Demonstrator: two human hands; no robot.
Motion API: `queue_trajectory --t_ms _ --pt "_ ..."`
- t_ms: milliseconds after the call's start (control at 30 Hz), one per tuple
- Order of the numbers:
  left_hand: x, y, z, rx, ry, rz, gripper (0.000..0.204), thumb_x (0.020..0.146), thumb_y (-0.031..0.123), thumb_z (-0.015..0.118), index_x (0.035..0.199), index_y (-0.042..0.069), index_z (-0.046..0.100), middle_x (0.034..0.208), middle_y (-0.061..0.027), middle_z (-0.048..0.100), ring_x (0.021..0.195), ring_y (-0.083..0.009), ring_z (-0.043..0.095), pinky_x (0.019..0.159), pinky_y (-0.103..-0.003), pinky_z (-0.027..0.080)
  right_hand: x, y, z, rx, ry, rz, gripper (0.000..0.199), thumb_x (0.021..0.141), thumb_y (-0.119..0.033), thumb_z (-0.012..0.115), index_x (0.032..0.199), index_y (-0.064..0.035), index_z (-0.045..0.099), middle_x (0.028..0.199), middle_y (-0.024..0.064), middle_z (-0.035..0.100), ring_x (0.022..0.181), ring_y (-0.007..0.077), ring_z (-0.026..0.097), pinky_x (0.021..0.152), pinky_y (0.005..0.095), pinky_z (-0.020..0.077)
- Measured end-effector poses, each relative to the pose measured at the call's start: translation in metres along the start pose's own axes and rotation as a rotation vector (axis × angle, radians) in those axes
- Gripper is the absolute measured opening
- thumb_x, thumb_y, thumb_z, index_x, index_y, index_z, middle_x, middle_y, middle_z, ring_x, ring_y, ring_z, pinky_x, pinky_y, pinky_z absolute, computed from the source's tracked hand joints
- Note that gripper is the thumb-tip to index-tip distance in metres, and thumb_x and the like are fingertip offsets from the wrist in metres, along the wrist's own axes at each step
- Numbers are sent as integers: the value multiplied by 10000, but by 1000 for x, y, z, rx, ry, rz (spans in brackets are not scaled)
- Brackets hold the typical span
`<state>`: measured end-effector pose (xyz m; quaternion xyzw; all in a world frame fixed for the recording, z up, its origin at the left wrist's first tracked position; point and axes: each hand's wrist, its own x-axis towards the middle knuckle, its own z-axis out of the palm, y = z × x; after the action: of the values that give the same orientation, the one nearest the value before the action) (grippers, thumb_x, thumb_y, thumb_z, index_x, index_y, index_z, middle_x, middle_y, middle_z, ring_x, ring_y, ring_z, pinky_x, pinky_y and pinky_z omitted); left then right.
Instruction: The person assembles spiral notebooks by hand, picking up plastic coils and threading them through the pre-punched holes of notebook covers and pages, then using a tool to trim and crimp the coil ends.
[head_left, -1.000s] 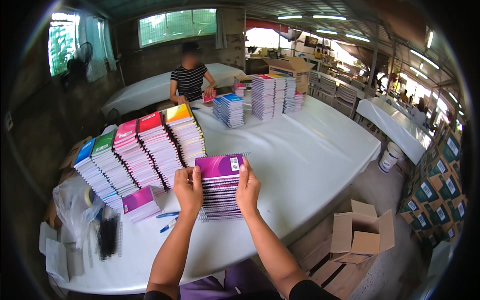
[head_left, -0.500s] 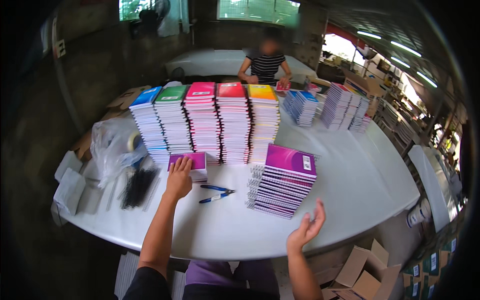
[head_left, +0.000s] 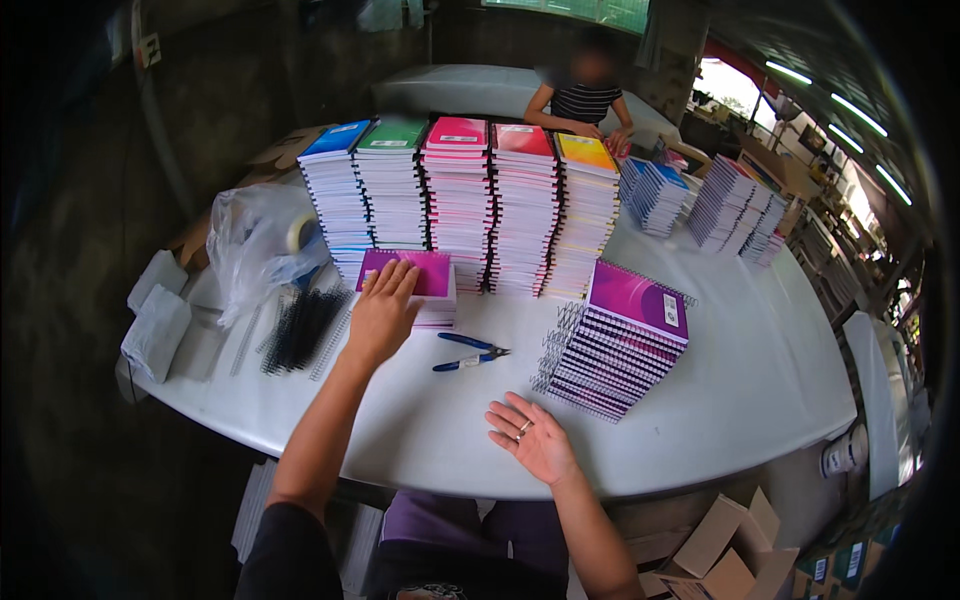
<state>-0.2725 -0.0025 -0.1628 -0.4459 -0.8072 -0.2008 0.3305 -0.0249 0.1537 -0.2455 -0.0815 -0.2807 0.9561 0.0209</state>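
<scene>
My left hand (head_left: 382,308) lies flat on a short pile of purple-covered notebooks (head_left: 432,285) at the foot of the tall stacks. My right hand (head_left: 532,436) rests open, palm up, on the white table (head_left: 740,380), holding nothing. To its right leans a stack of purple spiral notebooks (head_left: 615,340). Blue-handled pliers (head_left: 470,353) lie between my hands. Behind stand tall notebook stacks with blue (head_left: 335,195), green (head_left: 392,185), pink (head_left: 458,195), red (head_left: 522,205) and yellow (head_left: 585,210) covers.
A heap of black spiral bindings (head_left: 300,325) and a clear plastic bag (head_left: 255,245) lie at the left. More notebook stacks (head_left: 735,210) stand at the far right. Another person (head_left: 585,95) sits across the table. Open cardboard boxes (head_left: 725,555) sit on the floor.
My hands let go of the purple spiral stack, which now stands to my right. My left hand moved to the short purple pile; my right hand dropped to the table.
</scene>
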Motion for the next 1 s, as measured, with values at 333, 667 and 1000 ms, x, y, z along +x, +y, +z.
queue_trajectory --t_ms 333,667,1000 --pt "42 -39 -5 -158 -615 -145 234 817 311 620 923 116 692 782 -146 647 723 -315 612 660 -377 482 -4 6 -2 -41 40 -69 413 944 -280 418 1273 -30 421 1246 169 503 1196 281 463 1002 418 374" --pt "51 -40 -8 -159 -725 -184 312 867 360 543 903 86 687 791 -160 645 708 -312 605 682 -377 471 -5 4 0 -15 43 -66 409 942 -282 442 1259 -25 435 1218 174 519 1179 282 479 991 405 386" --pt "48 -48 -1 -214 -653 -168 311 835 346 545 871 66 675 816 -189 639 765 -349 611 697 -411 468 -3 3 3 -59 34 -48 443 934 -276 452 1293 -20 407 1226 169 513 1164 273 488 986 399 388"
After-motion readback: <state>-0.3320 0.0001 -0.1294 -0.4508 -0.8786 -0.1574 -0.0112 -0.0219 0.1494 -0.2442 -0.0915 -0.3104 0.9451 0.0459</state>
